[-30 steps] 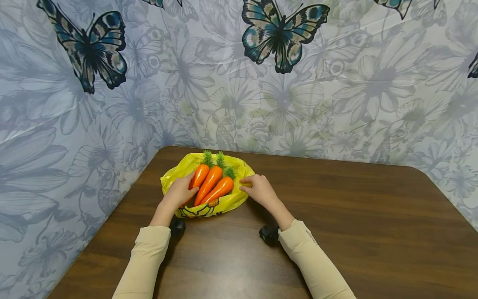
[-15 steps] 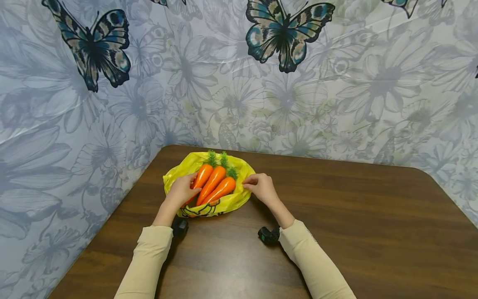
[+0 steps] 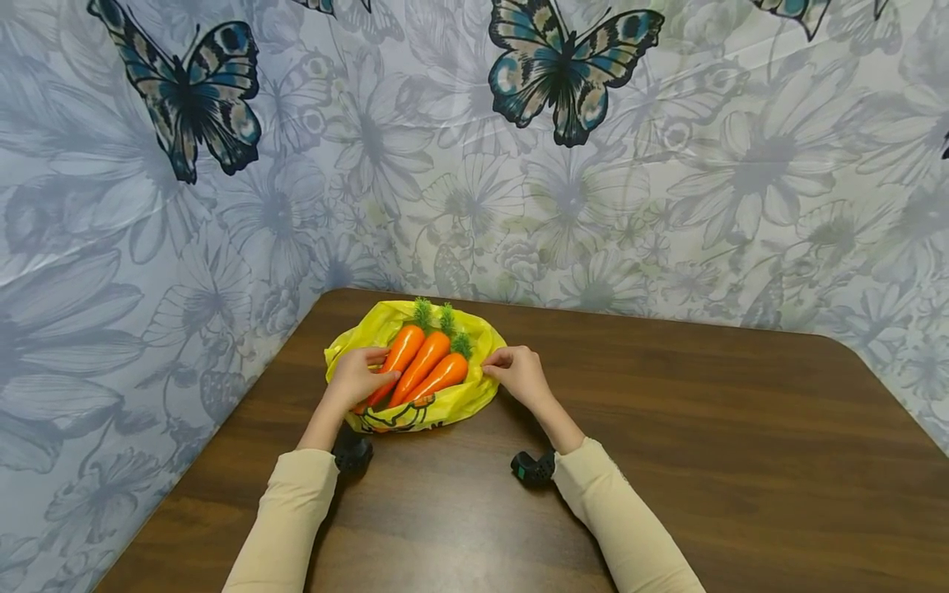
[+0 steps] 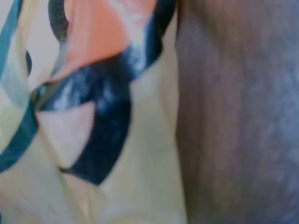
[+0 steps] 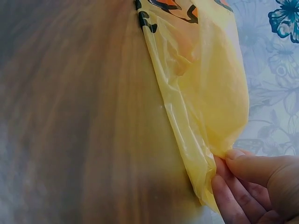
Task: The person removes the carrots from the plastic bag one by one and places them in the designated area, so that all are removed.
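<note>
Three orange carrots (image 3: 424, 362) with green tops lie side by side in a yellow plastic bag (image 3: 474, 399), its mouth spread wide. My left hand (image 3: 357, 375) is at the leftmost carrot (image 3: 403, 349). Its fingers extend to that carrot's left side, and the thumb lies across its lower part. At the bag's right rim, my right hand (image 3: 519, 375) pinches the plastic between thumb and fingers, also plain in the right wrist view, where the bag (image 5: 210, 102) stretches up from the fingertips. Only the bag's printed side (image 4: 149, 140) fills the left wrist view; the left hand is hidden there.
The bag rests near the far left corner of a brown wooden table (image 3: 704, 428). Behind the table's far edge rises a wall (image 3: 460, 206) with flowers and butterflies. A black wrist device (image 3: 532, 468) hangs below the right wrist, another (image 3: 353, 453) below the left.
The left fingers have drawn back slightly to the left and straightened, showing more of the leftmost carrot. The right hand stays at the bag's rim. The head view has shifted a little.
</note>
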`<move>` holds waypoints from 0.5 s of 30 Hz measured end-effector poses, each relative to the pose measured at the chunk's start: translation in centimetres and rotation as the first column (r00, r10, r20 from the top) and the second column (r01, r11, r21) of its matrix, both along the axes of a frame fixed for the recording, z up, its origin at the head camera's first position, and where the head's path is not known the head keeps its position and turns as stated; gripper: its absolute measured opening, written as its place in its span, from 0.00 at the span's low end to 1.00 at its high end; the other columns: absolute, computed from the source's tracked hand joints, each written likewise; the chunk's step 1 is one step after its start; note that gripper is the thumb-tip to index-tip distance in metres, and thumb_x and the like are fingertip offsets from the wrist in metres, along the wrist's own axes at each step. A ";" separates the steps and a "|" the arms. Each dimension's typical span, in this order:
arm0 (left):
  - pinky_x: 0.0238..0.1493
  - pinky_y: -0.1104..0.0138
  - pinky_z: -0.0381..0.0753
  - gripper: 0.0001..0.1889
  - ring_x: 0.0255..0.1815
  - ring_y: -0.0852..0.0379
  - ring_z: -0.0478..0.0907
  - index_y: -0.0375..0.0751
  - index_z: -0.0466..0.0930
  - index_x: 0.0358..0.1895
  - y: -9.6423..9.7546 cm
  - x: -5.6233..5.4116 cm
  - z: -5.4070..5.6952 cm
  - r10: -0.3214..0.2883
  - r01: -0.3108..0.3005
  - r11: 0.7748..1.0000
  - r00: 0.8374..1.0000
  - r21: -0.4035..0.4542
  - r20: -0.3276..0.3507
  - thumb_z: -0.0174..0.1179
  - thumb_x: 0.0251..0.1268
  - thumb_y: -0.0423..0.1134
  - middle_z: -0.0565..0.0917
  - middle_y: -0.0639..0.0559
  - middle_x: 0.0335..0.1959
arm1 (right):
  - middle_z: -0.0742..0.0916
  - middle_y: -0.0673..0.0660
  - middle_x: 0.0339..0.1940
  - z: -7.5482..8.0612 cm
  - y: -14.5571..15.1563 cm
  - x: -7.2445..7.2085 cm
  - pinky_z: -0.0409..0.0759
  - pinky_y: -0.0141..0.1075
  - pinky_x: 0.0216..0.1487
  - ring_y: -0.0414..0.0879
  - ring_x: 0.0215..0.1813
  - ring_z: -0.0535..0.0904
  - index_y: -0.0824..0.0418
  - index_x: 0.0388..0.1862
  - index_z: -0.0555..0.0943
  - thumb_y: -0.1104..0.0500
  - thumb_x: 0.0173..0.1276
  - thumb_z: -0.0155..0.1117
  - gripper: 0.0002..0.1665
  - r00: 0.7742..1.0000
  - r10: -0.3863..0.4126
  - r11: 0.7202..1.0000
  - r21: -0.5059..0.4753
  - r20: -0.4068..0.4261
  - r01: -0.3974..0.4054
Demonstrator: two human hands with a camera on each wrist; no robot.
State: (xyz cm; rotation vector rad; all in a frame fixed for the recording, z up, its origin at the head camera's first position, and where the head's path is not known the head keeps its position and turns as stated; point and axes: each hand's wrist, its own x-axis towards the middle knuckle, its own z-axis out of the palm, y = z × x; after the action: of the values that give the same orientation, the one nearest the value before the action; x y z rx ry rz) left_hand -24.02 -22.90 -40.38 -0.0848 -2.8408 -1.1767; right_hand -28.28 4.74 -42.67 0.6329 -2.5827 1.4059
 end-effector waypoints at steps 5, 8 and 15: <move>0.50 0.55 0.76 0.29 0.54 0.38 0.73 0.24 0.69 0.60 -0.1 0.3 0.1 0.030 -0.040 0.983 0.998 0.178 0.056 0.66 0.58 0.35 0.74 0.30 0.54 | 0.86 0.52 0.25 -0.1 -0.1 0.0 0.79 0.32 0.30 0.42 0.27 0.81 0.65 0.26 0.86 0.65 0.55 0.72 0.03 1.000 -0.004 1.000 -0.006 -0.002 0.004; 0.48 0.57 0.77 0.30 0.55 0.39 0.73 0.27 0.68 0.63 0.0 0.4 0.5 0.042 -0.066 0.959 0.995 0.274 0.092 0.66 0.58 0.37 0.74 0.32 0.56 | 0.86 0.51 0.24 -0.2 -0.1 0.0 0.79 0.32 0.30 0.42 0.27 0.80 0.65 0.25 0.86 0.65 0.56 0.72 0.04 1.000 -0.005 1.000 -0.006 0.003 0.005; 0.45 0.61 0.79 0.30 0.55 0.40 0.73 0.30 0.67 0.64 0.2 0.8 1.2 0.011 -0.053 0.906 0.995 0.419 0.103 0.65 0.60 0.37 0.73 0.33 0.58 | 0.85 0.51 0.24 -0.1 0.0 -0.2 0.79 0.32 0.30 0.42 0.27 0.80 0.63 0.25 0.86 0.65 0.55 0.72 0.03 1.000 -0.004 1.000 -0.005 -0.006 0.003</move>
State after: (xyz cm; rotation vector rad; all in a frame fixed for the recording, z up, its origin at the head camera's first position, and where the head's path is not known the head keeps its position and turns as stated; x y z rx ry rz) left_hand -23.23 -22.67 -39.14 0.0443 -2.5766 -1.8012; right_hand -28.45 4.77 -42.75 0.6306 -2.5734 1.4071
